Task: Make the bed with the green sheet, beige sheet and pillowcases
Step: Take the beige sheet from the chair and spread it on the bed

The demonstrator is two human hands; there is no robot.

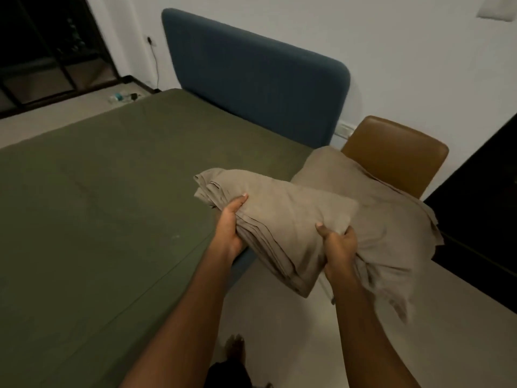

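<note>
head view, looking down, close over bed [98, 205]

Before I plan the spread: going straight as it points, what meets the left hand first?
The left hand grips the folded beige sheet; beyond it, likely the green sheet, then the headboard; depth unclear.

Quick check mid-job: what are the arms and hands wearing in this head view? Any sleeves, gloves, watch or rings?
Nothing that shows. The left hand and right hand are bare, with no gloves, and no ring shows on the visible fingers. The left forearm and right forearm are uncovered from wrist to the bottom of the frame: no sleeve, watch or band.
</note>
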